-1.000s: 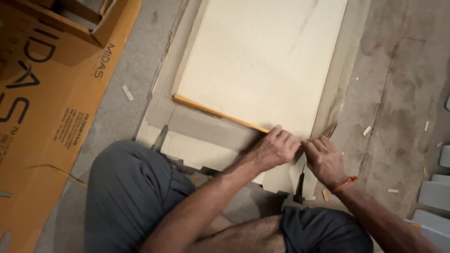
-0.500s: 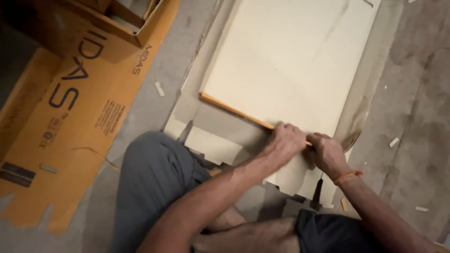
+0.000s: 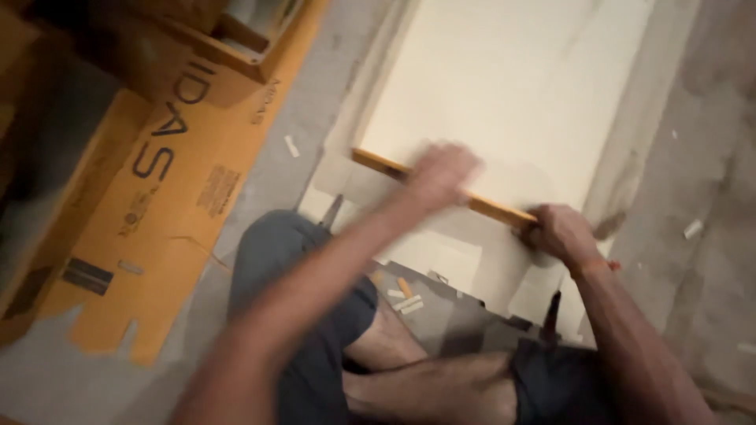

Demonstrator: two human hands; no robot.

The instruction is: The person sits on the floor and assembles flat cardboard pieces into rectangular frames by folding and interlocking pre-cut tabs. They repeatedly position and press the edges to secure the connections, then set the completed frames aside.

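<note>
Head view, person seated on floor, knees drawn up. A large pale tile (image 3: 512, 94) lies flat on the grey floor (image 3: 693, 142); its near edge shows as an orange-brown strip (image 3: 441, 182) running from left-far to right-near.

Right hand (image 3: 561, 233): clenched over the right end of that edge strip, fingers wrapped on it, an orange band at the wrist.

Left hand (image 3: 441, 175): over the middle of the strip, motion-blurred; cannot tell whether it grips or only rests there.

Surroundings: flattened orange cardboard (image 3: 157, 205) on the left, small pale offcuts (image 3: 405, 297) between the legs, a dark slender tool (image 3: 550, 315) upright near the right knee.

Judgement: the step in hand looks like seating or aligning the tile's near edge. The next move likely calls for both hands steady on the edge and even pressure, keeping fingers from being pinched beneath.
</note>
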